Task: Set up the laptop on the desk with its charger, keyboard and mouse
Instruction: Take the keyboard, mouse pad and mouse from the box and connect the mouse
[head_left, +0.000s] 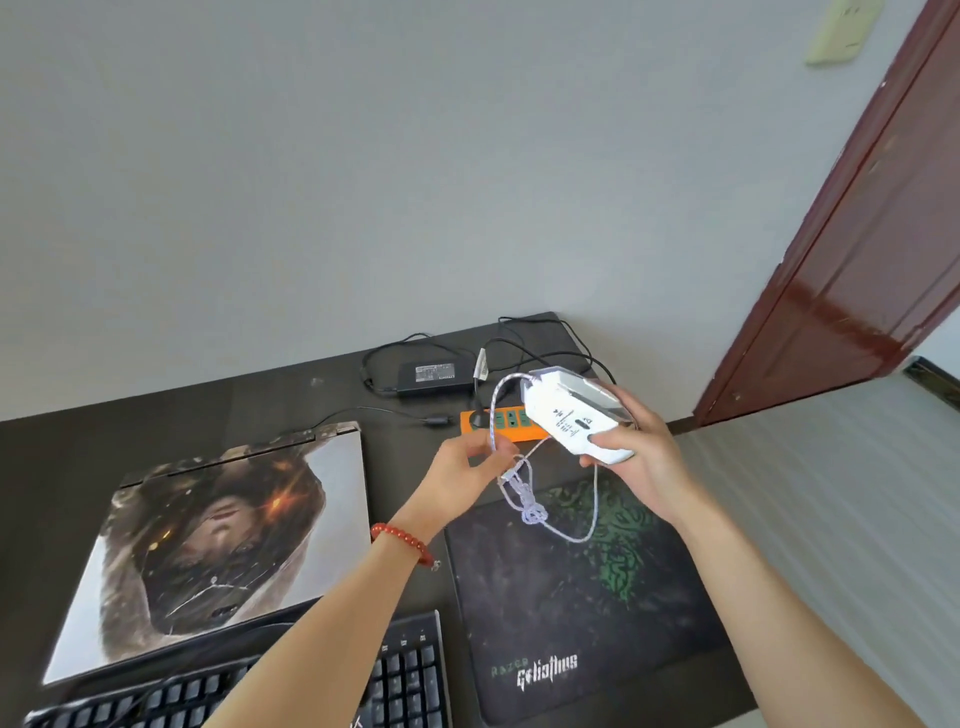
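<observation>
My right hand (631, 457) grips a white plastic mouse (574, 418), underside up, above the dark bench (410, 436). At its nine o'clock, my left hand (467, 467) pinches its pale braided cable (524, 493), dangling over the black-and-green mousepad (561, 597).

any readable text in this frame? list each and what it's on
"RAZER Goliathus": near edge of the mouse pad.
Mouse underside, held in the right hand: dark print, too blurred.
Charger brick label: too small.
White tag on a cable: unreadable.
</observation>
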